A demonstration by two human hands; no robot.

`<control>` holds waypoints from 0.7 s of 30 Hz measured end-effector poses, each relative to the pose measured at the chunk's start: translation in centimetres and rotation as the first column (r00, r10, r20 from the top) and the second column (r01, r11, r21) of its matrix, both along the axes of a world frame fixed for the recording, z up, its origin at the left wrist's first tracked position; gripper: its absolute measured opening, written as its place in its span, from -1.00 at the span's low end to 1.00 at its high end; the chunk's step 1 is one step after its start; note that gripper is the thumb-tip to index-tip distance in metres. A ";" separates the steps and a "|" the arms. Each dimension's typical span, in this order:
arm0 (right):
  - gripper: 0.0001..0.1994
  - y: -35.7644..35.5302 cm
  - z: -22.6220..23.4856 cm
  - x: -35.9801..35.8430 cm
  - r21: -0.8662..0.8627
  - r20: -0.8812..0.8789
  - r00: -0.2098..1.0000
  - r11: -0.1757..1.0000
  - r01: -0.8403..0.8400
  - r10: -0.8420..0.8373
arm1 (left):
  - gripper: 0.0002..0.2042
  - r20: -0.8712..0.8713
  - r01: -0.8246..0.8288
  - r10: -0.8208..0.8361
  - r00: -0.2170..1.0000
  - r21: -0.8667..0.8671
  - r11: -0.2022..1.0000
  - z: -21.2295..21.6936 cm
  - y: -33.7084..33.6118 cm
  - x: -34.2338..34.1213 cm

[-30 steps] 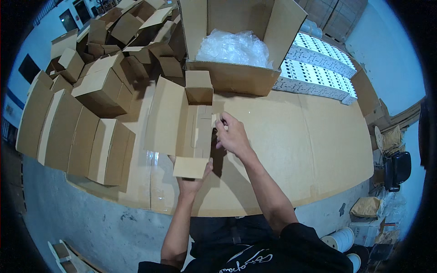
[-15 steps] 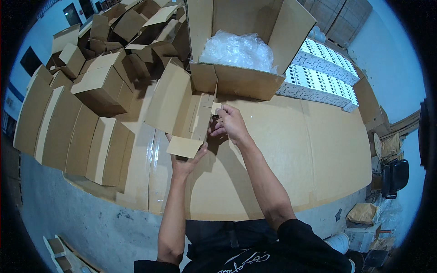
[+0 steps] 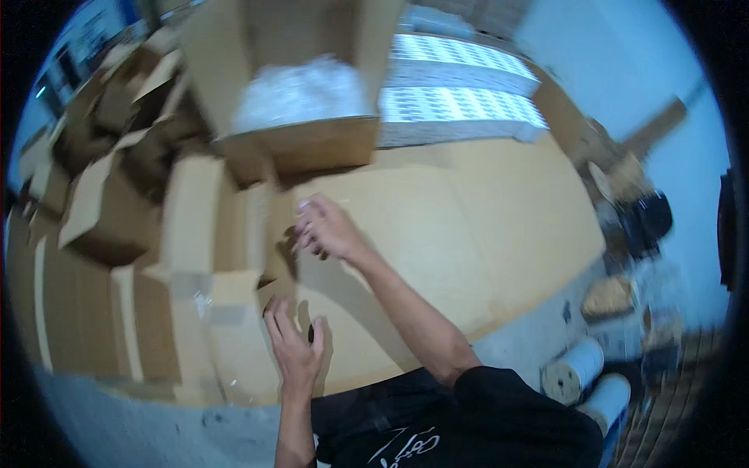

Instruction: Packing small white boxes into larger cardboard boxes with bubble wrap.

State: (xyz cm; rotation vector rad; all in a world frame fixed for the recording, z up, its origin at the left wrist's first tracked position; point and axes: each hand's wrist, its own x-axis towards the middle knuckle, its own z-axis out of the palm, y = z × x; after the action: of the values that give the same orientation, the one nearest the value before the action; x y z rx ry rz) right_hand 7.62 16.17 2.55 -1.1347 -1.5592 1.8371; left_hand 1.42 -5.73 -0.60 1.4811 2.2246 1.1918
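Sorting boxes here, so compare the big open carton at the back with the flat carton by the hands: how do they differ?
The big open carton stands upright, flaps raised; the flat carton lies collapsed on the table. The big one holds clear plastic bags; the flat one shows nothing inside. Both are plain brown cardboard.

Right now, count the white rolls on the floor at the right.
2: one white roll lies by the table's lower right corner; the second roll sits just right of it, lower. Clutter behind may hide others.
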 end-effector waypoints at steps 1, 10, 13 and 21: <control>-0.71 0.0 -0.5 1.0 0.015 0.013 0.998 0.998 0.060 -0.061 | -0.46 0.013 0.060 -0.061 0.998 0.015 0.998 0.1 0.4 0.6; -0.80 10.0 -2.7 24.0 0.759 0.038 0.889 0.591 0.272 -0.457 | -0.67 -0.171 0.429 -0.427 0.888 -0.026 0.903 0.2 9.9 4.2; -0.80 15.0 -2.0 32.2 0.836 0.128 0.780 0.490 0.248 -0.612 | -0.70 -0.153 0.425 -0.422 0.894 -0.015 0.905 -0.6 11.8 3.9; -0.51 28.2 -0.2 45.5 0.888 0.336 0.397 0.428 0.167 -0.854 | -0.65 -0.214 0.485 -0.487 0.847 -0.065 0.872 -0.7 13.8 2.5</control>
State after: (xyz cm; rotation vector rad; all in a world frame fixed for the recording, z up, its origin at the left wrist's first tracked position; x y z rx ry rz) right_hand 53.08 44.37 2.35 -1.7987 -1.6792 0.0036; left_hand 3.94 8.10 -1.27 2.0998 1.7883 0.8814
